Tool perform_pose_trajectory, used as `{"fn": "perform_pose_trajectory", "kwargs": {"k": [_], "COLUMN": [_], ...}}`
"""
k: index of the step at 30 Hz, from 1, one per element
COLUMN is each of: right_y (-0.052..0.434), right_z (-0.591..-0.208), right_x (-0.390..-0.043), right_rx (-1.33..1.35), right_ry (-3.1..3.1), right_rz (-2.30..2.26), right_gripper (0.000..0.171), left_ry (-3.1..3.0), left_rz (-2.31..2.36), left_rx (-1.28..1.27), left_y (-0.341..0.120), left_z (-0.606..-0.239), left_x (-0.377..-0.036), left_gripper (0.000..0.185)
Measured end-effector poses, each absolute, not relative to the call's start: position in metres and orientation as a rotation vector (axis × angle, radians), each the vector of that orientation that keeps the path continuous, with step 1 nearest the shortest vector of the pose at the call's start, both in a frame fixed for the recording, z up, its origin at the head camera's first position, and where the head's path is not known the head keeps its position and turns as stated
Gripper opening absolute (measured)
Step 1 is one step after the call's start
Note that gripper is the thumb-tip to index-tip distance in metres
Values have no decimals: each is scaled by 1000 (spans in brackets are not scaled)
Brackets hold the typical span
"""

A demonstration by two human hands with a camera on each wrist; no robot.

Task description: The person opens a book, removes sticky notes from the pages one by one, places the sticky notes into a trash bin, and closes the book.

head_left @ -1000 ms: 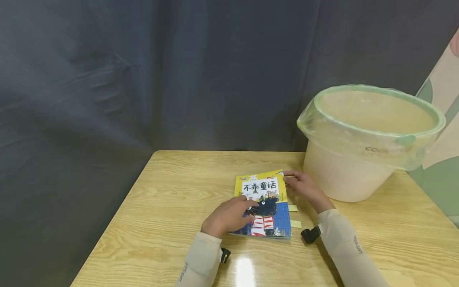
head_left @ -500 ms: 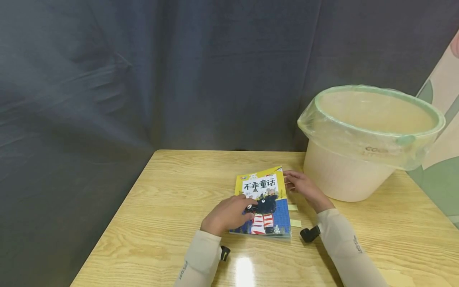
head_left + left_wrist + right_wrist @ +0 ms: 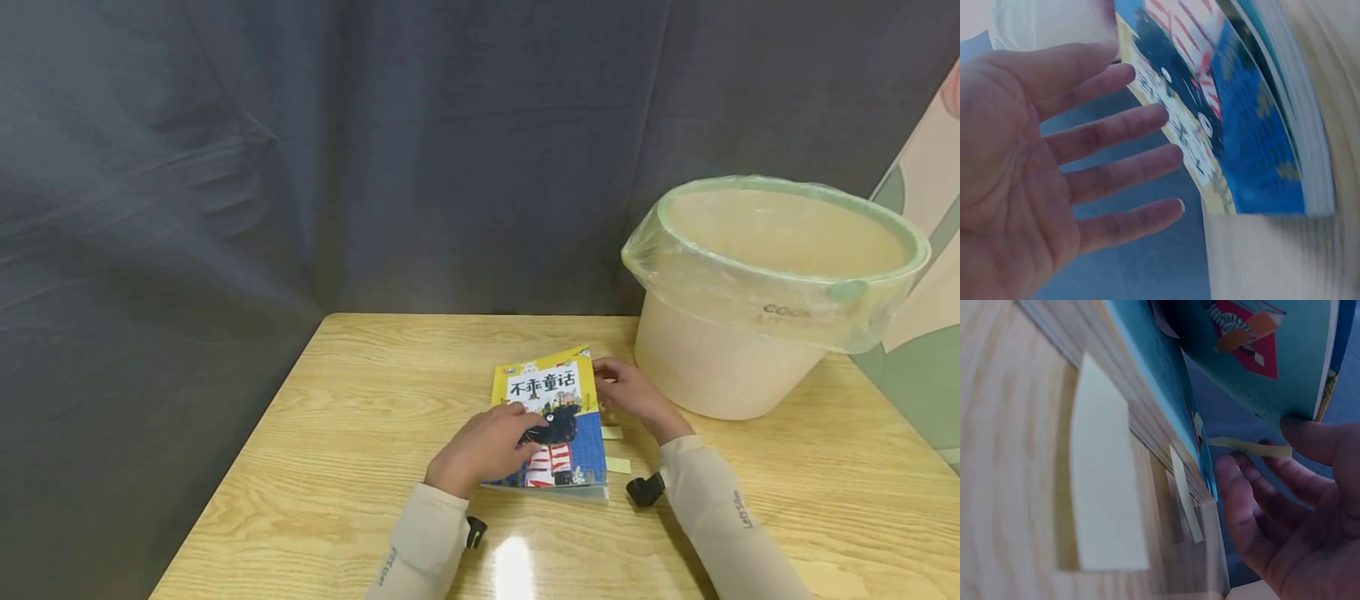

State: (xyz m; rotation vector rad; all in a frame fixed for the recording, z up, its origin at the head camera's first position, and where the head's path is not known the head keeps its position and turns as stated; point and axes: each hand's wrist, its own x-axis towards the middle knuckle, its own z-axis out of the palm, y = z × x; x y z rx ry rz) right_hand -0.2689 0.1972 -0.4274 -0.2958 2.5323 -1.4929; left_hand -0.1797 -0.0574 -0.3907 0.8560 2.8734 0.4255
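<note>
A paperback picture book (image 3: 587,437) with a yellow and blue cover lies on the table, its upper right part lifted from the pages below. My left hand (image 3: 483,446) is over the cover's left side; in the left wrist view its fingers are spread and hold nothing. At the book's right edge is my right hand (image 3: 1297,512). Its thumb touches the edge of the lifted cover, while its loosely bent fingers stay apart from it. A narrow yellow paper tab (image 3: 1250,447) runs between thumb and fingers; I cannot tell whether it is pinched.
Two more pale tabs stick out from the book's right side, the nearer tab (image 3: 618,465) being larger in the right wrist view. A big pale bin (image 3: 720,367) lined with a clear bag stands behind my right hand. A dark curtain (image 3: 480,158) hangs beyond the table (image 3: 360,400).
The cover's right side has risen, and a gap has widened at the book's near right corner. My left hand has shifted slightly right. The right hand stays by the same edge.
</note>
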Motion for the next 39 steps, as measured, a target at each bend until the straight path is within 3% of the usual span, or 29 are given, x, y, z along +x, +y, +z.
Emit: {"fn": "perform_pose_trajectory", "kwargs": {"k": [7, 15, 32, 39], "right_y": [197, 197, 190, 188], "right_z": [-431, -427, -415, -415], "right_x": [-270, -269, -262, -258], "right_rx": [-204, -162, -230, -210], "right_ry": [2691, 2738, 2945, 2966], "right_rz": [-1466, -1591, -1436, -1457], "right_gripper": [23, 21, 16, 15], "left_ry": [2884, 2882, 3002, 2966], "left_rz": [396, 406, 123, 57], "left_rx": [1021, 952, 1406, 1374], "left_y": [-48, -50, -2, 3], "left_z": [-383, -383, -391, -397], "left_x": [-175, -176, -158, -156], "left_gripper": [34, 34, 36, 37]}}
